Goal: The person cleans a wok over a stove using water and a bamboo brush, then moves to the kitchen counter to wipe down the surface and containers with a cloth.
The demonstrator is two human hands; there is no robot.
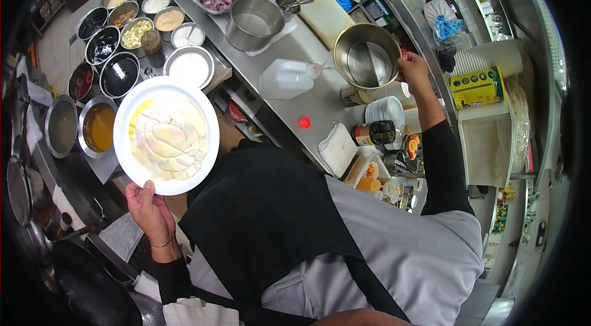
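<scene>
My left hand [149, 212] grips the near rim of a white plate [122, 160], thumb on top. On the plate lies a pale, soft, folded-looking food [169, 141] with yellow liquid at its edge; its kind I cannot make out. Out to the right, my right hand [414, 70] is closed on the edge of a round steel pot [367, 58], where a bit of red shows by the fingers. The pot is tilted toward me, and its shiny inner base is visible. Below the pot, a translucent plastic jug [286, 78] rests on the steel counter [280, 120].
Several bowls of ingredients stand at the left, including white powder [189, 67] and an orange liquid [98, 128]. A large steel pot [254, 21], chopped red onion [217, 1] and a cutting board [317, 15] occupy the counter. A red cap [304, 122] and folded cloth [337, 148] lie nearer me.
</scene>
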